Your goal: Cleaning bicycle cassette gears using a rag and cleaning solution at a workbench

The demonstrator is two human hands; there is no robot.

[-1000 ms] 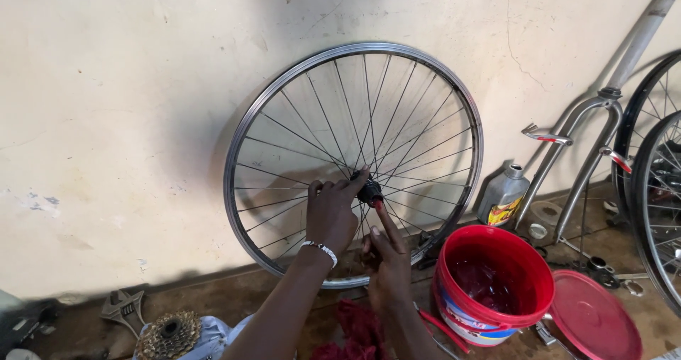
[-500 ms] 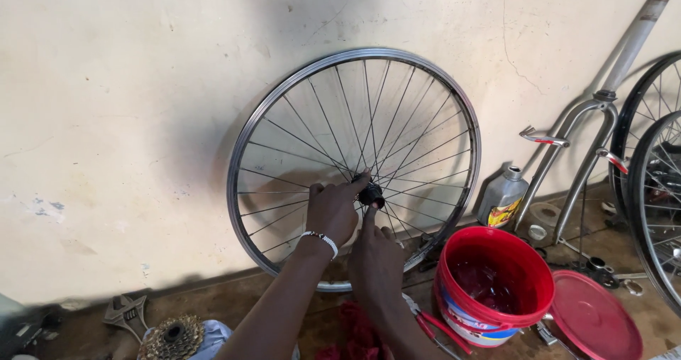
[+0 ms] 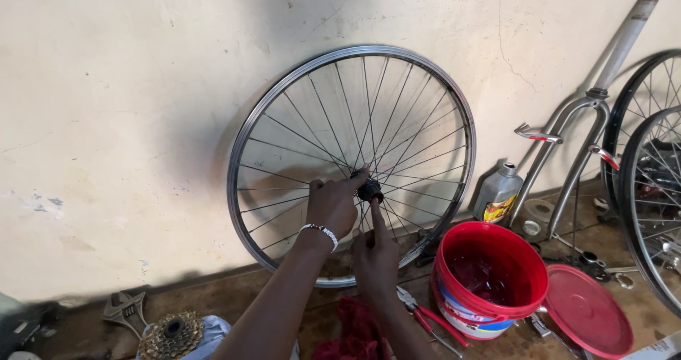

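Left hand (image 3: pixel 333 205) pinched the dark hub (image 3: pixel 369 189) of the light, stiff wheel (image 3: pixel 284 104); right hand (image 3: pixel 374 250) pointed 1 finger there, holding nothing.

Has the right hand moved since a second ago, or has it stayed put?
Yes. The right hand has gone up along the wheel: it was low, holding a tool under the hub; now its forefinger touches the hub.

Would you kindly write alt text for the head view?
Two hands, left and right, work at the hub of a bare spoked wheel leaning on a wall. A red bucket, its lid and a fork lie rightward.
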